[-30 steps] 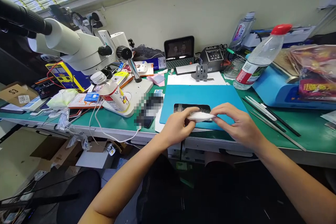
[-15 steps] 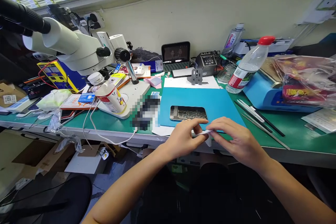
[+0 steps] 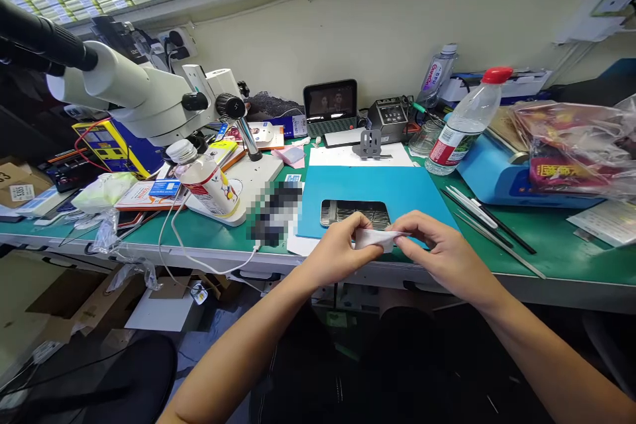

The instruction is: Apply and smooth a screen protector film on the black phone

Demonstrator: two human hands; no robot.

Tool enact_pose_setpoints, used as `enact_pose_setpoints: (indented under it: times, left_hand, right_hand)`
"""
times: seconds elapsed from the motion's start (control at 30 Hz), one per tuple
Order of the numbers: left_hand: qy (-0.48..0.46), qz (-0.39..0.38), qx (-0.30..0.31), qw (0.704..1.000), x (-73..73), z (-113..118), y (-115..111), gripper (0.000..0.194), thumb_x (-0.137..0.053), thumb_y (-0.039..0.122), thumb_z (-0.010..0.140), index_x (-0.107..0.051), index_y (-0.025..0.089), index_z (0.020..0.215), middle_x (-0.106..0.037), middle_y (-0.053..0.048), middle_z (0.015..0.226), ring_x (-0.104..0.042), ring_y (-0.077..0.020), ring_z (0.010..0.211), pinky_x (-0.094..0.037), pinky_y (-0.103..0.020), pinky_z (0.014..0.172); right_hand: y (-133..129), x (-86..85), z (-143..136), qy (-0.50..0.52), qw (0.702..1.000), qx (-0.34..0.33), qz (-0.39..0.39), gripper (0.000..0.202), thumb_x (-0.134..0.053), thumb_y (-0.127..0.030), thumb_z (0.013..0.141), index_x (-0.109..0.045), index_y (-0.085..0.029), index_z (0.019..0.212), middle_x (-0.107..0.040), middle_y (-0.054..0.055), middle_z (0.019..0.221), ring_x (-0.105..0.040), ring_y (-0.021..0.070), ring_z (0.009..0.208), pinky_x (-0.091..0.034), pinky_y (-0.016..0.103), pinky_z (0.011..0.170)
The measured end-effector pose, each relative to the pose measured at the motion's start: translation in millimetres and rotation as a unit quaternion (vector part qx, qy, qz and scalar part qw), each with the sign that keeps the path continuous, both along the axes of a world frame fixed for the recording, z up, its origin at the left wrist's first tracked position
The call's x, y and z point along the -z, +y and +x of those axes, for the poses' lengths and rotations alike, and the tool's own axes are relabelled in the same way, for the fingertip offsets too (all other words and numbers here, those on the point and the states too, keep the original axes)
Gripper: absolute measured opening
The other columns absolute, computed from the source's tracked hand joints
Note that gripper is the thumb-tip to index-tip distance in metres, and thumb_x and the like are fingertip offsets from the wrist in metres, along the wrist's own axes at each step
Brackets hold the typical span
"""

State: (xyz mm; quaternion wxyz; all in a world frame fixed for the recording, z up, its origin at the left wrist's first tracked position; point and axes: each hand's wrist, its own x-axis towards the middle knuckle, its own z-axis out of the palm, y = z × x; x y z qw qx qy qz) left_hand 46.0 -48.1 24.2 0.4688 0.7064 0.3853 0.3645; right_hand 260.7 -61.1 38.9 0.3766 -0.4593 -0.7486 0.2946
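We log a thin white sheet (image 3: 371, 239) being handled, pinched between left hand (image 3: 338, 250) and right hand (image 3: 442, 246).
Fingers narrow on both ends; we judge it calls for a light, two-sided pinch (paper or cloth, can't tell). Just beyond: phone-like device (image 3: 342, 211), rounded corners, shiny streaked face, lying on smooth blue mat (image 3: 368, 180), green worktop (image 3: 571, 264) underneath.

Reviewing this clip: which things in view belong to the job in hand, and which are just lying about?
In use, as far as I can judge:
- white piece, pinched by left hand and right hand
- phone-like device, below it
- blue mat, under the device

Apparently lying about:
- microscope
- red-capped bottle
- small screen
- thin tools, untouched
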Motion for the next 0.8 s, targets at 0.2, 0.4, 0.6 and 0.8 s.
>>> enact_pose_setpoints:
  times: [0.2,0.4,0.6,0.8]
  left_hand:
    - [0.054,0.057,0.017,0.997,-19.4,7,50,0.025,-0.066,0.022,0.085,-0.067,0.017,0.109,-0.07,-0.002,0.094,-0.06,-0.0161,0.078,-0.043,-0.025,0.069]
    - [0.158,0.254,-0.043,0.953,-27.0,1,71,0.014,-0.064,0.013,0.087,-0.073,0.016,0.098,-0.071,-0.005,0.096,-0.064,-0.0196,0.089,-0.048,-0.03,0.082]
    - [0.306,0.324,0.048,0.894,1.0,-12,37,0.017,-0.056,0.018,0.097,-0.072,0.018,0.102,-0.072,-0.008,0.112,-0.064,-0.0232,0.099,-0.051,-0.036,0.089]
    - [0.367,0.353,0.029,0.86,1.4,4,29,0.039,-0.05,0.038,0.101,-0.062,0.008,0.124,-0.067,-0.015,0.115,-0.061,-0.0293,0.105,-0.05,-0.042,0.095]
  right_hand:
    - [33,-12.9,-8,0.041,0.998,0.036,-0.015,0.018,-0.063,-0.039,0.088,-0.069,-0.022,0.089,-0.074,0.005,0.09,-0.069,0.0225,0.084,-0.053,0.034,0.075]
    - [50,-12.6,-4,-0.075,0.982,0.062,0.161,0.014,-0.057,-0.028,0.092,-0.068,-0.022,0.097,-0.077,0.007,0.1,-0.071,0.0242,0.092,-0.055,0.036,0.078]
    - [28,20.6,3,-0.222,0.952,-0.052,0.203,0.016,-0.051,-0.019,0.096,-0.067,-0.021,0.098,-0.077,0.008,0.101,-0.071,0.0249,0.098,-0.055,0.041,0.086]
    - [27,25.9,-5,-0.299,0.929,0.0,0.217,0.03,-0.046,-0.025,0.101,-0.066,-0.013,0.12,-0.072,0.014,0.117,-0.061,0.0292,0.111,-0.049,0.046,0.094]
